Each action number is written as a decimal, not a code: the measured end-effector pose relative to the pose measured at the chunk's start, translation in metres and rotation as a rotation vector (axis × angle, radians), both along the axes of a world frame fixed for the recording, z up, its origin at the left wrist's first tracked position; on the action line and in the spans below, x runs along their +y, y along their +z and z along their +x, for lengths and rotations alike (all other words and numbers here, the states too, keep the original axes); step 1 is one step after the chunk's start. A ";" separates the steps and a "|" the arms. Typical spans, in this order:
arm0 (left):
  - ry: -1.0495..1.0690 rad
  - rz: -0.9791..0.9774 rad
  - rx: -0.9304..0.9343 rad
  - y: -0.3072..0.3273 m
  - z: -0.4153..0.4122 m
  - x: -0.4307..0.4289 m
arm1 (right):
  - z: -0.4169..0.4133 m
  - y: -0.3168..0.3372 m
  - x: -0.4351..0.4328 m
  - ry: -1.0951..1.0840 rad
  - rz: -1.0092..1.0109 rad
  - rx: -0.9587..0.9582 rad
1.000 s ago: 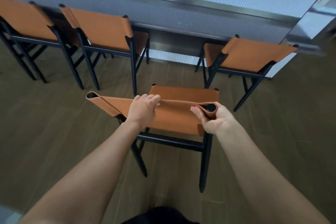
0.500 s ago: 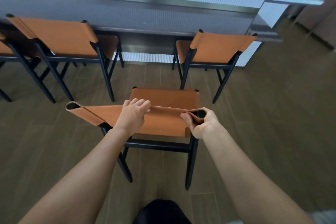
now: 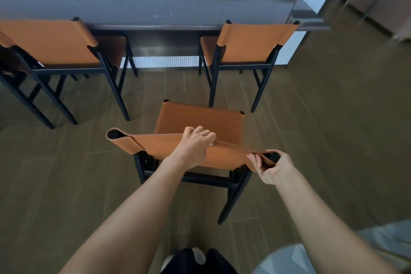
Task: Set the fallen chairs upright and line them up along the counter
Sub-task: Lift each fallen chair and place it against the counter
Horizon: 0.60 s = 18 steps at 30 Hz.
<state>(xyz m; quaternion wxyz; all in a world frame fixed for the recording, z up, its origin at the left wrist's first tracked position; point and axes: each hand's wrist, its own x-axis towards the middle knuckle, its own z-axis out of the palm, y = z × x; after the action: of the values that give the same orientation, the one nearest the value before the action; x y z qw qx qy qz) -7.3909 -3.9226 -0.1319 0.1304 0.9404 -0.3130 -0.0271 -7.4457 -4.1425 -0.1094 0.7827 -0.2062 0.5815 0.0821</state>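
A chair with a tan leather seat and backrest on a black frame [image 3: 201, 119] stands upright in front of me, facing the counter [image 3: 155, 4]. My left hand [image 3: 195, 145] grips the top edge of its backrest near the middle, fingers curled over the leather. My right hand [image 3: 270, 168] holds the right end of the backrest, around the black post top. Two matching chairs stand at the counter: one at the left [image 3: 55, 40] and one at the right [image 3: 251, 43]. A gap lies between them, straight ahead of the held chair.
The floor is dark wood-look planks [image 3: 333, 129]. The counter ends at the right with a shiny metal corner [image 3: 311, 6]. A further chair's edge shows at the far left [image 3: 4, 51]. My feet [image 3: 193, 258] are just behind the held chair.
The view has swung right and the held chair now sits opposite the gap between the two counter chairs. Both hands keep the same hold on the backrest.
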 end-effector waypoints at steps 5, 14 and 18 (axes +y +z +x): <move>0.011 0.017 0.016 -0.009 -0.005 0.001 | -0.008 -0.011 0.000 -0.009 0.011 -0.001; -0.009 0.039 0.046 -0.014 -0.022 0.005 | -0.025 -0.024 0.003 -0.022 -0.008 0.027; -0.028 0.048 0.051 -0.019 -0.037 0.010 | -0.040 -0.029 0.009 -0.030 -0.007 0.048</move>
<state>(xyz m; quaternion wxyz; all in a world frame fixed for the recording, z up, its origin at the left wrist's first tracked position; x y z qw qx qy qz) -7.4279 -3.9130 -0.1514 0.1152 0.9378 -0.3218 -0.0606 -7.4855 -4.1334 -0.1386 0.7688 -0.1984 0.6035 0.0732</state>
